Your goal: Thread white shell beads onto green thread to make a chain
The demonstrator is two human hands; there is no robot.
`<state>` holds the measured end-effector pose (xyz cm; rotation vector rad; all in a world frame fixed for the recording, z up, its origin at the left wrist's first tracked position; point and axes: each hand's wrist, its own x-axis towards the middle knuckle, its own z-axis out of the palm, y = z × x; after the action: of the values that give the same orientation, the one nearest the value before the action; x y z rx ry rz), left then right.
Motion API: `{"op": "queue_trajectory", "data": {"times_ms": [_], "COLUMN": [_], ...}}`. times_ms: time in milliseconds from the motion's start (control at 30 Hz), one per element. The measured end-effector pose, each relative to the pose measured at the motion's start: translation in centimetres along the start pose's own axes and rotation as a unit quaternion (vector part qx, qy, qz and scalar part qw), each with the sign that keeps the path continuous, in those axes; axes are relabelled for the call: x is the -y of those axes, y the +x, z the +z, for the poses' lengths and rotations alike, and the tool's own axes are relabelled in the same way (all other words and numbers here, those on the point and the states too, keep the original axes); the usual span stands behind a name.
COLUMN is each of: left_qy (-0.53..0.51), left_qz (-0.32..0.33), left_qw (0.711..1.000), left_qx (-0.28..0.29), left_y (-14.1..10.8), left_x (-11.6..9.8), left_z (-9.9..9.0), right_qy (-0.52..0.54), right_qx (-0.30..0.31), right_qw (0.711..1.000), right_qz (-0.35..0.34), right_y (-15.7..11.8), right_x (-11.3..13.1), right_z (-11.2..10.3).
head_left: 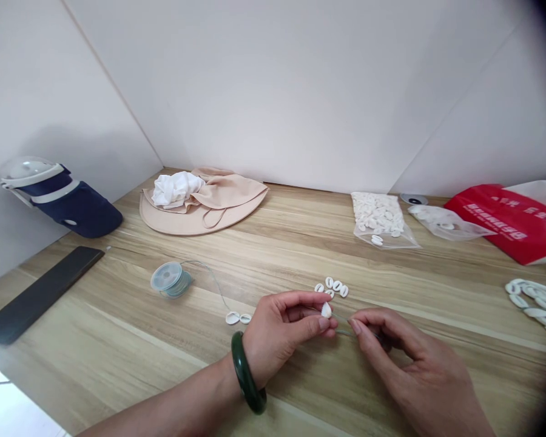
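Between the thumb and fingers of my left hand (289, 321) is a small white cowrie shell (326, 310). Just to the right, my right hand (409, 358) pinches a thin grey-green cord (344, 332) that runs across from the left hand. Whether the cord passes through the held shell cannot be made out. Left of my left wrist, two cowrie shells (232, 317) lie by the cord leading to a spool (171, 280). Several loose cowrie shells (337, 286) rest on the table just beyond my left fingertips. A dark green bangle (247, 373) circles my left wrist.
A bag of shells (378, 215), a smaller plastic bag (448, 222) and a red bag (512, 221) lie at the back right. Strung shells (534, 300) sit at the right edge. Leftward are a beige sun hat (227, 194), a blue bottle (68, 200) and a dark flat object (40, 294).
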<state>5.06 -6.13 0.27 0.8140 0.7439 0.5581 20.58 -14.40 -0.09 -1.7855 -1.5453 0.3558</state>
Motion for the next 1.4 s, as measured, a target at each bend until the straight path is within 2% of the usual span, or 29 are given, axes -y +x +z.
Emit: {"op": "queue_trajectory", "data": {"times_ms": [267, 533, 700, 1133, 1233, 1400], "left_qy": [-0.005, 0.018, 0.028, 0.061, 0.106, 0.211], "left_qz": [0.006, 0.022, 0.023, 0.026, 0.052, 0.138], "left_qw": [1.0, 0.999, 0.999, 0.998, 0.993, 0.968], "left_qx": [0.008, 0.015, 0.01, -0.006, -0.012, -0.005], "left_y": [0.1, 0.2, 0.1, 0.1, 0.1, -0.1], "left_x": [0.1, 0.7, 0.7, 0.8, 1.0, 0.9], "left_z": [-0.1, -0.4, -0.4, -0.1, -0.2, -0.2], "right_qy": [-0.001, 0.006, 0.017, 0.032, 0.041, 0.052], "right_qx": [0.013, 0.001, 0.029, 0.05, 0.048, 0.044], "right_qw": [1.0, 1.0, 0.999, 0.998, 0.998, 0.997], "right_qz": [0.014, 0.019, 0.027, 0.003, 0.012, 0.033], "right_y": [0.0, 0.1, 0.0, -0.1, -0.1, -0.1], "right_x": [0.1, 0.0, -0.2, 0.0, 0.0, 0.1], "right_z": [-0.1, 0.2, 0.2, 0.5, 0.7, 0.7]}}
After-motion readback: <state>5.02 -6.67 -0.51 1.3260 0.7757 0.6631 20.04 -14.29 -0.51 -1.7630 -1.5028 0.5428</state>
